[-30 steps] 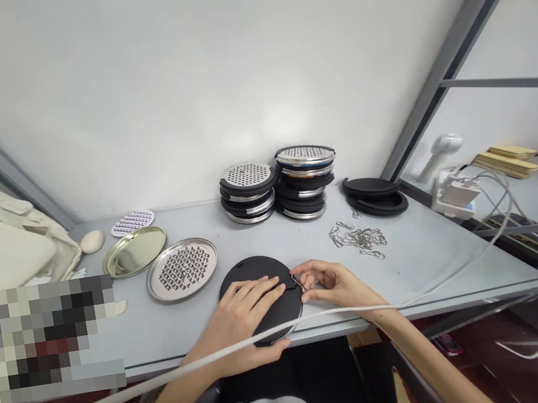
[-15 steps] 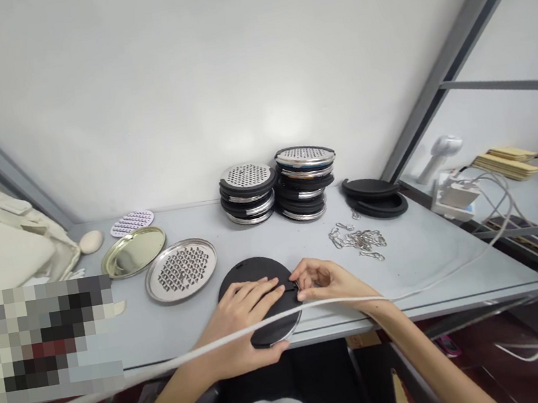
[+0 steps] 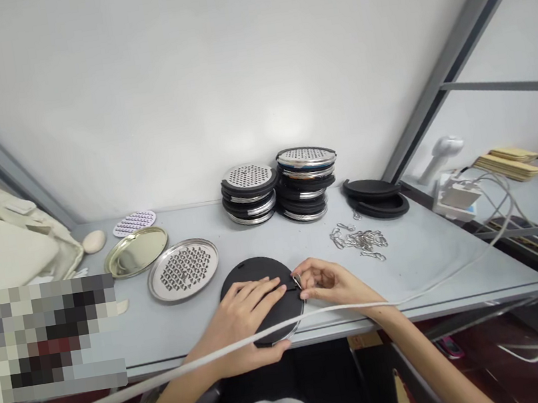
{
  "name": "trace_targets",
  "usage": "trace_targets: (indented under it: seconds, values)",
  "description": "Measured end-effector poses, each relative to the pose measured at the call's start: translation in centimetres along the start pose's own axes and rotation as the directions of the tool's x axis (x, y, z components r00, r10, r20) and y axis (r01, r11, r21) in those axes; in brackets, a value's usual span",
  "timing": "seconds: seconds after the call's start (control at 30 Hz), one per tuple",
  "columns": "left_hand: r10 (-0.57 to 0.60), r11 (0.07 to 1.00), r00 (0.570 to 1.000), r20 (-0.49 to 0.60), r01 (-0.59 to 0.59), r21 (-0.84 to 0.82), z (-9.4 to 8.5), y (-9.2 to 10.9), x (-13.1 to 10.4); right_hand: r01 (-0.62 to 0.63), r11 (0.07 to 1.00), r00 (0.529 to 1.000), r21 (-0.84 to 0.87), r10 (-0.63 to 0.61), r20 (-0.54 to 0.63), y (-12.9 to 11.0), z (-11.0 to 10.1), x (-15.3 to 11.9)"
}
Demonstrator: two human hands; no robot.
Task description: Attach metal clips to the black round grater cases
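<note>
A black round grater holder (image 3: 259, 269) lies face down near the table's front edge, with a thin silver rim showing at its near side. My left hand (image 3: 245, 313) grips it, fingers flat across the top and thumb at the near edge. At the disc's right edge, my right hand (image 3: 325, 280) is closed in a pinch on a small metal hook clip (image 3: 296, 281), which touches the slot there. Several similar loose metal clips (image 3: 363, 240) lie in a pile beyond my right hand. A round metal grater plate (image 3: 183, 270) rests left of the disc.
Two stacks of black-rimmed graters (image 3: 250, 194) stand against the wall. Empty black holders (image 3: 374, 198) sit at the right. A gold plate (image 3: 137, 251) and a purple grater disc (image 3: 135, 223) lie left. A white cable (image 3: 196, 357) crosses before my arms.
My right hand has shifted the clip slightly, and it now shows more clearly at the disc's edge. The left hand keeps its hold; the view has moved a little.
</note>
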State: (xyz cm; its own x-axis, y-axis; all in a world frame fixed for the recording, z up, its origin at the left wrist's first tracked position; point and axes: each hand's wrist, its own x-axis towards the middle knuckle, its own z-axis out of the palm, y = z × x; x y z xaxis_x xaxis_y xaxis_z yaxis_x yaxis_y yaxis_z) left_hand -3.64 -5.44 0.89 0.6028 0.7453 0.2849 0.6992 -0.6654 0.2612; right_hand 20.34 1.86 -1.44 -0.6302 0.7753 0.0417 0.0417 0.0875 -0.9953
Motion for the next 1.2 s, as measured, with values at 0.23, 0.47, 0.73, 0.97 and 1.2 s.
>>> trace_targets:
  seconds: [0.23,0.47,0.73,0.97,1.2]
  values:
    - [0.000,1.000,1.000,-0.007,0.000,0.000,-0.02,0.01,-0.01,0.006,0.996,1.000,-0.090,-0.008,-0.028,-0.59,0.15,-0.30]
    - [0.001,1.000,1.000,-0.007,-0.001,-0.002,0.08,-0.02,0.04,-0.002,0.994,0.999,-0.108,-0.002,-0.036,-0.91,0.14,-0.28]
    - [0.000,1.000,1.000,0.004,0.000,-0.007,-0.01,-0.01,0.05,-0.019,0.990,0.997,-0.137,0.010,-0.072,-0.66,0.09,-0.26]
    - [-0.002,1.000,1.000,0.006,0.002,0.003,0.03,-0.02,0.04,0.009,0.992,0.998,-0.129,-0.018,-0.062,-0.59,0.08,-0.36]
    - [-0.008,1.000,1.000,0.010,0.008,0.011,-0.01,0.04,0.09,0.016,0.995,0.999,-0.098,-0.020,-0.041,-0.39,0.13,-0.20]
